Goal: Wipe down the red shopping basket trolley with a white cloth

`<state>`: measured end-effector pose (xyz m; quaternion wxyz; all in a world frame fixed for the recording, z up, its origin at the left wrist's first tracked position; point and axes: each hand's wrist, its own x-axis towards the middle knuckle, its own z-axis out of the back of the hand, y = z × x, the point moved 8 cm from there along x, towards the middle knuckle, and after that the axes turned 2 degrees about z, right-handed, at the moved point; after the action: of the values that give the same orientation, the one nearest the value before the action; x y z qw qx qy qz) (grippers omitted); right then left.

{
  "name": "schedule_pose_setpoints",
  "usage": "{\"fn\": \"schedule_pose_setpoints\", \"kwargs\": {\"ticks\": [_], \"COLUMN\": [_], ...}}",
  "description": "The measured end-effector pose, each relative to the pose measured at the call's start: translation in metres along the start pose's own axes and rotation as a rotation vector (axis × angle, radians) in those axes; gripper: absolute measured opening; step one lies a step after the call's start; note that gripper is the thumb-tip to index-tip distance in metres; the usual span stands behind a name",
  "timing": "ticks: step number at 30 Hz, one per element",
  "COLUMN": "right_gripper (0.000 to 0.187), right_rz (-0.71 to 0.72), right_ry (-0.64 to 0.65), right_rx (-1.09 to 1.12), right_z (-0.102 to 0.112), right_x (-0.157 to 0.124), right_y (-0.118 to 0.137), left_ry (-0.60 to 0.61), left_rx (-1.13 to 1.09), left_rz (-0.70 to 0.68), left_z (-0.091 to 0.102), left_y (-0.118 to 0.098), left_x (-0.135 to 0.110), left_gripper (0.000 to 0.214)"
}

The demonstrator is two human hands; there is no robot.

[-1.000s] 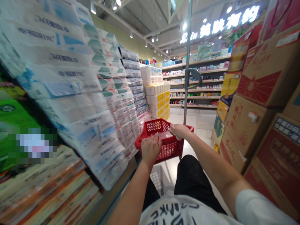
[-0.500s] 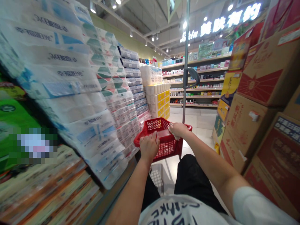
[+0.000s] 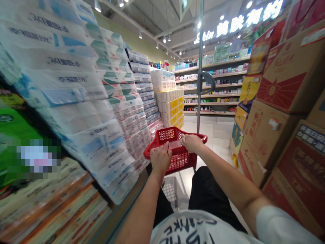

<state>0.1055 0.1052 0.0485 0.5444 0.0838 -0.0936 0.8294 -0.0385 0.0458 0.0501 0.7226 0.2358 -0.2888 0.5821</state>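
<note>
A red plastic shopping cart (image 3: 182, 162) with perforated basket walls stands right in front of me. Around the left part of its near handle my left hand (image 3: 160, 158) is closed, thumb toward the middle. My right hand (image 3: 192, 143) grips the same handle further right, with a small pale bit of something, too small to name, showing by its fingers. A tall grey pole (image 3: 200, 64) with a looped grey hook (image 3: 208, 83) rises at the cart's right side. What lies inside the basket is mostly hidden.
Wrapped tissue packs (image 3: 68, 81) are stacked high close on my left, with yellow-and-white packs (image 3: 175, 110) beyond. Cardboard boxes (image 3: 284, 78) line the right side. Shelves of small goods (image 3: 220, 84) stand across the far end of the tiled aisle (image 3: 215, 128).
Both hands keep their hold on the cart handle. The view has shifted very slightly, and the stacks and shelves sit a little further left in it.
</note>
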Motion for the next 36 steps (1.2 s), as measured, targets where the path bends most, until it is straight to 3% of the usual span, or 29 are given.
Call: {"fn": "schedule_pose_setpoints", "kwargs": {"ticks": [2,4,7,10,12,14,19,22,26,30,33,36], "right_gripper": [0.042,0.040,0.039,0.040,0.040,0.038,0.035,0.035,0.043,0.039,0.037,0.029], "right_rz": [-0.004,-0.077,-0.157,-0.140,-0.107,-0.109,-0.241,-0.207,-0.023,0.135,0.036,-0.009], "right_ry": [0.060,0.012,-0.207,-0.479,-0.575,-0.544,-0.268,-0.380,-0.589,-0.535,-0.538,-0.649], "right_rx": [0.009,0.083,0.216,0.259,0.254,0.242,0.217,0.208,0.199,0.299,0.434,0.437], "right_z": [0.003,0.006,0.006,0.005,0.006,0.008,0.011,0.017,0.018,0.017,0.018,0.016], "right_x": [0.009,0.012,-0.001,-0.024,-0.034,-0.033,-0.011,-0.016,-0.034,-0.029,-0.020,-0.027], "right_y": [-0.001,-0.005,-0.006,-0.002,0.001,0.001,0.000,0.014,0.035,0.030,0.014,0.018], "left_ry": [0.003,0.009,0.011,0.004,-0.003,-0.010,-0.012,-0.007,0.007,0.016,0.013,0.011], "left_rx": [-0.005,-0.007,0.005,0.019,0.025,0.027,0.023,0.021,0.011,-0.002,-0.005,-0.008], "left_rz": [0.004,0.004,0.004,0.002,0.001,0.002,0.001,0.003,-0.001,-0.002,-0.009,-0.021], "left_z": [0.001,0.001,0.001,0.001,0.000,0.000,0.000,0.000,0.000,0.001,0.002,0.002], "left_y": [0.001,0.001,0.002,0.001,0.001,0.000,0.000,0.001,0.002,0.001,-0.001,-0.001], "left_x": [-0.001,-0.001,-0.002,-0.002,-0.002,-0.002,-0.002,-0.002,-0.002,-0.002,-0.002,-0.002], "left_gripper": [0.045,0.045,0.044,0.045,0.045,0.045,0.045,0.045,0.045,0.045,0.046,0.045]}}
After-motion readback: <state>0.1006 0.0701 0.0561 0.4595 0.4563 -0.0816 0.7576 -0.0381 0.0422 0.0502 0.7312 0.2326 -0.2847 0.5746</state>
